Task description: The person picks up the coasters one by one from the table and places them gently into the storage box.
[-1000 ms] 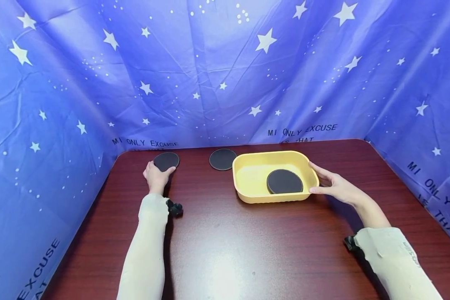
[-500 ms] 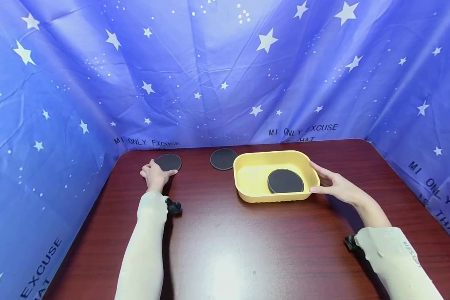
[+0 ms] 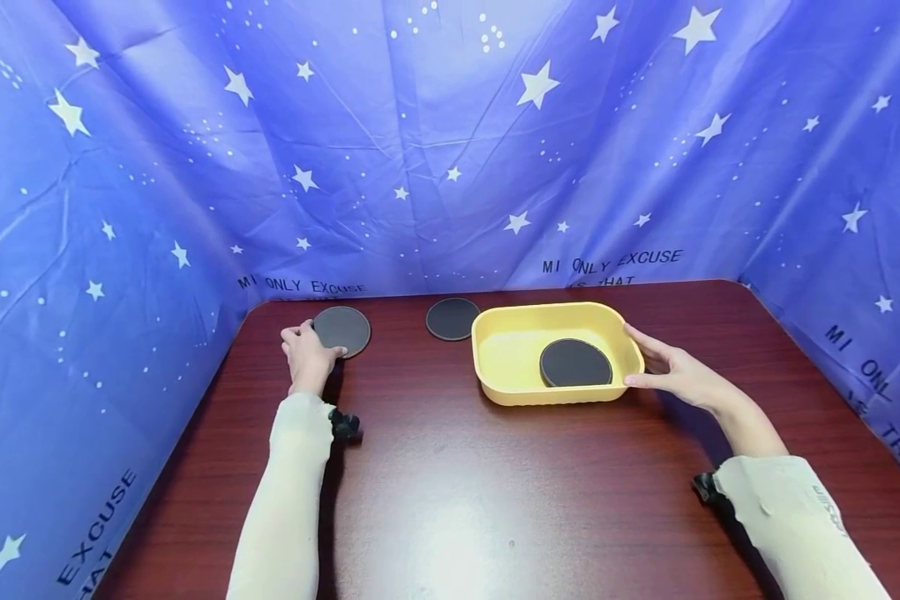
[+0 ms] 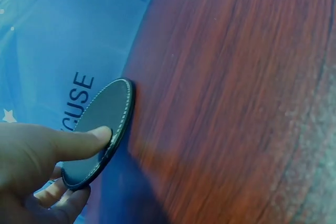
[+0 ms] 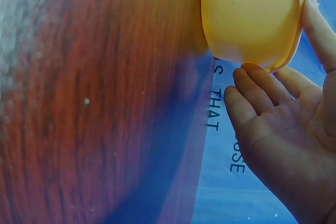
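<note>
In the head view my left hand (image 3: 309,357) is at the far left of the table, holding a round black coaster (image 3: 347,331). The left wrist view shows this coaster (image 4: 107,111) with pale edge stitching, tilted up, the thumb on its face and fingers behind. A second black coaster (image 3: 452,320) lies flat near the back edge. A yellow container (image 3: 495,392) stands right of it, with a black coaster (image 3: 576,363) inside. My right hand (image 3: 675,372) touches the container's right end, thumb and fairly straight fingers spread; the right wrist view shows fingertips against the container (image 5: 252,14).
The dark red wooden table (image 3: 420,467) carries all of this. A blue star-printed curtain (image 3: 420,167) closes off the back and both sides, close to the table's far edge. Black wrist cameras sit on both sleeves.
The left coaster has gone from lying by the back edge to being lifted and tilted in my left hand. The right hand stays at the container. The head view has shifted slightly.
</note>
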`<state>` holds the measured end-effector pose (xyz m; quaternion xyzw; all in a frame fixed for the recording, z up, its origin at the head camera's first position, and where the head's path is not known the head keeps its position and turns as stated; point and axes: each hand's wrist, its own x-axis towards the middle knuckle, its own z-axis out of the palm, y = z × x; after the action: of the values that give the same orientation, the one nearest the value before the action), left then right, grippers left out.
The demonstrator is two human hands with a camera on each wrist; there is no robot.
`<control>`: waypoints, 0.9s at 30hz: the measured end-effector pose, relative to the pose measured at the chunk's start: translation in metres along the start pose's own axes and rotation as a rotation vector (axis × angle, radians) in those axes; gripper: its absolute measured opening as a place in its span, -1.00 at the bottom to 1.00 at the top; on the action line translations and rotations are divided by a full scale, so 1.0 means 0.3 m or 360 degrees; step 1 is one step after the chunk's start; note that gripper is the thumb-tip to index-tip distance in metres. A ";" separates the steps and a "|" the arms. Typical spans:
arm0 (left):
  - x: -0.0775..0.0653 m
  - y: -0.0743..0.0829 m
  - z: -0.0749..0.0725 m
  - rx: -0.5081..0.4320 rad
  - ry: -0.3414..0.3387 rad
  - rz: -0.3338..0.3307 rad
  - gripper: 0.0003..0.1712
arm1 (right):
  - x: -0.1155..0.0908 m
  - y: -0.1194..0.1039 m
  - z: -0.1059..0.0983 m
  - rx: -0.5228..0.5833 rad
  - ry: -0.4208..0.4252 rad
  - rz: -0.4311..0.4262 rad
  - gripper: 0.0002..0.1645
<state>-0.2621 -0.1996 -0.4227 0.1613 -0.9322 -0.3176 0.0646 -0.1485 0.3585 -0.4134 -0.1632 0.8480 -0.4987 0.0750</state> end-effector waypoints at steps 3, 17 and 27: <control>-0.009 -0.003 -0.013 -0.0050 -0.0011 -0.0006 -0.11 | 0.000 -0.003 0.000 -0.0001 0.0001 0.0004 0.04; -0.032 -0.049 -0.030 -0.0613 -0.0051 -0.0044 -0.44 | -0.005 -0.005 -0.002 -0.0063 0.0016 0.0020 0.04; -0.043 -0.038 -0.032 -0.1144 -0.0314 -0.0155 -0.37 | -0.004 -0.003 -0.001 -0.0041 0.0018 0.0009 0.04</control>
<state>-0.2448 -0.2092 -0.4224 0.1412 -0.7542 -0.6411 0.0118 -0.1474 0.3589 -0.4125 -0.1591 0.8551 -0.4885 0.0695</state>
